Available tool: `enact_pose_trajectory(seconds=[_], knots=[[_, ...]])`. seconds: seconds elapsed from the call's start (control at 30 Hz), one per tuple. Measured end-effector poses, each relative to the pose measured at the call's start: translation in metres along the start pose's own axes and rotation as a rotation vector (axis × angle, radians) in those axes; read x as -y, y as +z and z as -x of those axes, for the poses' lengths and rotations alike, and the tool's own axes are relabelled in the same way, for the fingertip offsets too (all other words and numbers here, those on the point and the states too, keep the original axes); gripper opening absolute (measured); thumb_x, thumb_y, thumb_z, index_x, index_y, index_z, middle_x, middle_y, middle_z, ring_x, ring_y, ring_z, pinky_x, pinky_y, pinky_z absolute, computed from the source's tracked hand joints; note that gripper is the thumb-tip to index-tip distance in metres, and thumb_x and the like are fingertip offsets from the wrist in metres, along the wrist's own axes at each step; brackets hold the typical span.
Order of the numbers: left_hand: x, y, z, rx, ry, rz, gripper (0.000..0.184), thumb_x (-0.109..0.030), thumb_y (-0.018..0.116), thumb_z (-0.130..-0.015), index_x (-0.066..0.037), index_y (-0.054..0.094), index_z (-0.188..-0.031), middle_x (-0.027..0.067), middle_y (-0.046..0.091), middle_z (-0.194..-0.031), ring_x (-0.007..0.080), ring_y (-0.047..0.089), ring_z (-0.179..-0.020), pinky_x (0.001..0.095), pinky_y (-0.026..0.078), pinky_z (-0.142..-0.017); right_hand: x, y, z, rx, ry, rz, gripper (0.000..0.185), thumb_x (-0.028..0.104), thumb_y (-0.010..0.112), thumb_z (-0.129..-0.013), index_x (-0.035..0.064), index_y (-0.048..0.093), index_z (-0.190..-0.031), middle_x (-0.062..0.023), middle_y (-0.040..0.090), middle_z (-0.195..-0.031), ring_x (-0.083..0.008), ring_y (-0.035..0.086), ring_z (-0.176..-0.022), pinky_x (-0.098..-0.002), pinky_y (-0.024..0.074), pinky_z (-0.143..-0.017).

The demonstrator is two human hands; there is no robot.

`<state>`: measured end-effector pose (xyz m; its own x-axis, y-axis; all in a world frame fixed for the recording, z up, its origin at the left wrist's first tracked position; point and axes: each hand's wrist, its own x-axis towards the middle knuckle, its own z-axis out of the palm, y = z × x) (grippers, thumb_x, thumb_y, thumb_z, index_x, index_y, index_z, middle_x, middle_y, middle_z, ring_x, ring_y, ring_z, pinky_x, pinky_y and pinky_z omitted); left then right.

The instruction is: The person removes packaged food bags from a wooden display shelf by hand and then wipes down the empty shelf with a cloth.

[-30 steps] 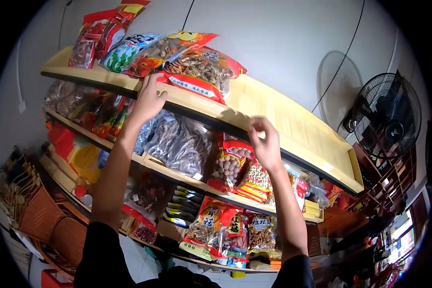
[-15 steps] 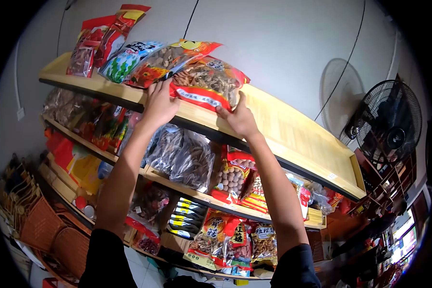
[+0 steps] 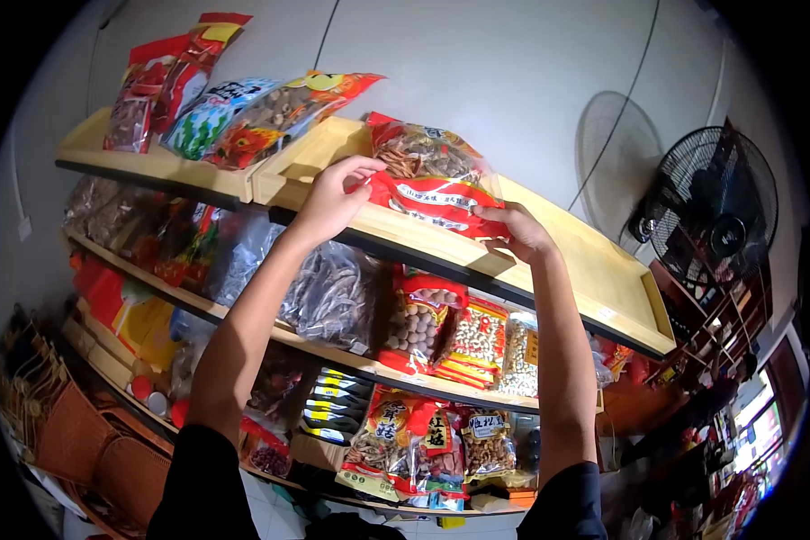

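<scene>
A red-edged clear bag of dried mushrooms (image 3: 436,162) is tilted back over the wooden top shelf (image 3: 585,261), its red lower edge toward me. My left hand (image 3: 344,193) pinches the bag's left lower corner, fingers closed. At the other end, my right hand (image 3: 520,229) grips the right lower corner, with the thumb and fingers on the red edge. To the left of my left hand stands a bag with an orange-red print (image 3: 283,117), leaning on a blue and green bag (image 3: 211,117). Two red packets (image 3: 148,94) stand at the far left.
Lower shelves hold clear bags of dark dried goods (image 3: 328,292), red bags of round nuts (image 3: 414,328) and several printed bags (image 3: 418,441). A black fan (image 3: 715,216) is at the right. Wicker chairs (image 3: 126,459) stand at lower left.
The mushroom bag has moved right along the top shelf, away from the orange-red bag, with both hands on it. A shelf divider now shows between them. The view has shifted slightly.
</scene>
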<state>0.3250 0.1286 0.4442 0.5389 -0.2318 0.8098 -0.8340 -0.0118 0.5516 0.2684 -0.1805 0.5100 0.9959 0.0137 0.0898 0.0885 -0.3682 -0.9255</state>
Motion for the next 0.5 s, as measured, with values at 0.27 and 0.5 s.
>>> enact_pose_trajectory(seconds=[0.27,0.5], knots=[[-0.006,0.024,-0.006,0.087,-0.343,-0.297,0.048,-0.033,0.065,-0.088,0.002,0.057,-0.119,0.0203,0.067,-0.106,0.0319,0.063,-0.106,0.0399,0.044,-0.095,0.000,-0.026,0.015,0.066,0.084,0.112,0.035,0.035,0.076,-0.081,0.0046,0.067,-0.097,-0.0020,0.064,-0.078,-0.0082,0.054,-0.067,-0.0237,0.0411,-0.053],[0.021,0.038,-0.012,-0.011,-0.105,-0.101,0.030,-0.018,0.064,-0.089,0.004,0.063,-0.109,0.0184,0.070,-0.096,0.0248,0.068,-0.089,0.0351,0.050,-0.081,-0.013,-0.013,0.010,-0.025,-0.122,0.308,0.041,0.018,0.071,-0.079,-0.0018,0.060,-0.114,-0.0085,0.067,-0.089,-0.0132,0.060,-0.069,-0.0263,0.0464,-0.052]])
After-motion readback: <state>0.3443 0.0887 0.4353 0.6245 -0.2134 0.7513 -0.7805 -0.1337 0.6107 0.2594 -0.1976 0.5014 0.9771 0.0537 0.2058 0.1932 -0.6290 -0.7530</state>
